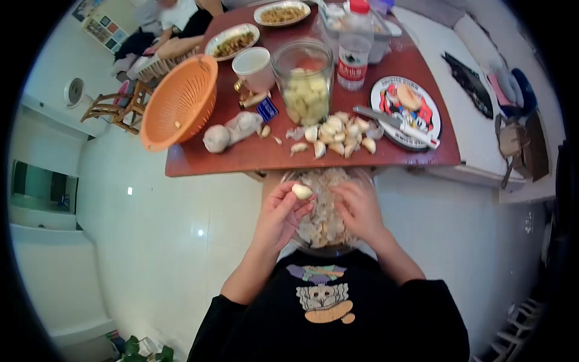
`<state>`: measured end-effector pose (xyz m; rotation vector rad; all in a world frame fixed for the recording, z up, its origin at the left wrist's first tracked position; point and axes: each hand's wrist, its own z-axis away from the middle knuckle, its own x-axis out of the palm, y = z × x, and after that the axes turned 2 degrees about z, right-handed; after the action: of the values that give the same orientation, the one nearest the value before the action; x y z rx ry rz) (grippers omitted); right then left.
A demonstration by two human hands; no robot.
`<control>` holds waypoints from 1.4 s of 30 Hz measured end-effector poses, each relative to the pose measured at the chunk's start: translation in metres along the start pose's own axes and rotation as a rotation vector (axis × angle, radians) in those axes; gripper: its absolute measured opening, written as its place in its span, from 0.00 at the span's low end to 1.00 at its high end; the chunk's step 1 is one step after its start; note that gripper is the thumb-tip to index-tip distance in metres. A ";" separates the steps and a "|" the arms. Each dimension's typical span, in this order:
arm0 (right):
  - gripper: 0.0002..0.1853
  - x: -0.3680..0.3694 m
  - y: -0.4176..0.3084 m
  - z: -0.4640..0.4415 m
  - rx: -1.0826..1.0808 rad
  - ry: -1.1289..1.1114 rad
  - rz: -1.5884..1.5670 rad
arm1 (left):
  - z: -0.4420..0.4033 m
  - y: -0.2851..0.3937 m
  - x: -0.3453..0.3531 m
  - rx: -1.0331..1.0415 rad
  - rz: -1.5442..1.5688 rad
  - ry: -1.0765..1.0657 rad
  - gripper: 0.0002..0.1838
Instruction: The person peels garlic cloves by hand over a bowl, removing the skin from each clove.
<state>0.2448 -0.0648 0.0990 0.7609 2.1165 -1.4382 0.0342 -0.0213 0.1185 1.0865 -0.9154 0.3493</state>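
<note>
Between the thumb and fingers of my left hand [279, 212] is a peeled, pale garlic clove [302, 192]. My right hand [360, 211] hovers just to the right, its fingers loosely bent and apart from the thumb, with nothing visible in them. Beneath both hands a clear bowl [325, 248] on my lap holds a heap of papery garlic skins [319, 224]. At the table edge ahead lies a pile of unpeeled garlic cloves [338, 137]. Behind it, a glass jar [303, 60] contains many peeled cloves.
On the red table [241, 158] are an orange colander [181, 102], whole garlic bulbs [217, 138], a white mug [254, 69], a water bottle [353, 51], and a cartoon plate [386, 96] with a knife [398, 125] across it. Two food dishes stand farther back. Another person sits at upper left.
</note>
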 end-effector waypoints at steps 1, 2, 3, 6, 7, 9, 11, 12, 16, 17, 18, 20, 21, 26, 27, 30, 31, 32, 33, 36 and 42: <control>0.15 -0.001 -0.001 -0.001 0.015 -0.003 -0.018 | -0.004 0.010 0.010 0.120 -0.148 -0.030 0.12; 0.15 -0.003 -0.003 -0.002 0.010 -0.012 -0.025 | -0.011 0.022 0.020 0.282 -0.275 -0.074 0.12; 0.15 -0.005 -0.005 -0.003 0.008 -0.022 -0.033 | -0.019 0.034 0.031 0.443 -0.399 -0.113 0.13; 0.15 -0.008 -0.011 -0.006 -0.021 -0.021 -0.063 | -0.053 0.077 0.067 0.827 -0.887 -0.062 0.13; 0.15 -0.008 -0.013 -0.006 -0.033 -0.017 -0.074 | -0.070 0.089 0.073 0.982 -1.090 -0.029 0.13; 0.15 -0.007 -0.016 -0.006 -0.039 -0.011 -0.082 | -0.107 0.103 0.087 1.143 -1.119 0.005 0.13; 0.14 -0.008 -0.017 -0.005 -0.044 0.001 -0.099 | -0.129 0.117 0.098 1.188 -1.290 -0.002 0.11; 0.14 -0.009 -0.017 -0.003 -0.015 -0.034 -0.097 | -0.137 0.121 0.102 1.206 -1.378 -0.006 0.10; 0.14 -0.012 -0.010 0.003 0.007 0.002 -0.118 | -0.156 0.133 0.097 1.235 -1.650 -0.091 0.08; 0.14 -0.012 -0.006 0.005 0.019 0.015 -0.130 | -0.159 0.134 0.094 1.262 -1.622 -0.067 0.07; 0.14 -0.011 -0.003 0.007 0.031 0.027 -0.144 | -0.160 0.134 0.091 1.286 -1.596 -0.041 0.06; 0.14 -0.013 0.004 0.008 0.002 0.036 -0.096 | -0.156 0.136 0.088 1.306 -1.541 -0.001 0.05; 0.14 -0.013 0.007 0.007 -0.011 0.039 -0.072 | -0.153 0.137 0.086 1.290 -1.504 0.003 0.05; 0.11 -0.021 0.003 -0.001 0.017 0.075 -0.145 | -0.127 0.130 0.081 1.218 -1.293 0.018 0.05; 0.11 -0.023 0.002 -0.002 0.049 0.084 -0.183 | -0.120 0.124 0.078 1.203 -1.216 0.024 0.05; 0.10 -0.038 0.009 -0.020 -0.082 0.223 -0.026 | -0.093 0.100 0.060 1.136 -1.364 -0.043 0.06; 0.10 -0.044 0.012 -0.029 -0.146 0.274 0.049 | -0.082 0.090 0.055 1.081 -1.397 -0.068 0.06; 0.10 -0.049 0.015 -0.037 -0.134 0.291 0.107 | -0.075 0.076 0.051 1.073 -1.404 -0.080 0.07; 0.10 -0.053 0.018 -0.046 -0.127 0.308 0.164 | -0.071 0.061 0.048 1.069 -1.412 -0.091 0.07; 0.12 -0.060 0.021 -0.072 -0.144 0.328 0.345 | -0.053 0.023 0.031 0.783 -1.323 -0.078 0.10; 0.14 -0.055 0.022 -0.103 -0.183 0.209 0.535 | -0.023 -0.012 0.028 0.522 -1.156 -0.115 0.09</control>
<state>0.2929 0.0282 0.1549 1.3237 1.9429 -0.9007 0.0692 -0.0117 0.1291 1.9349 -0.1649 -0.4710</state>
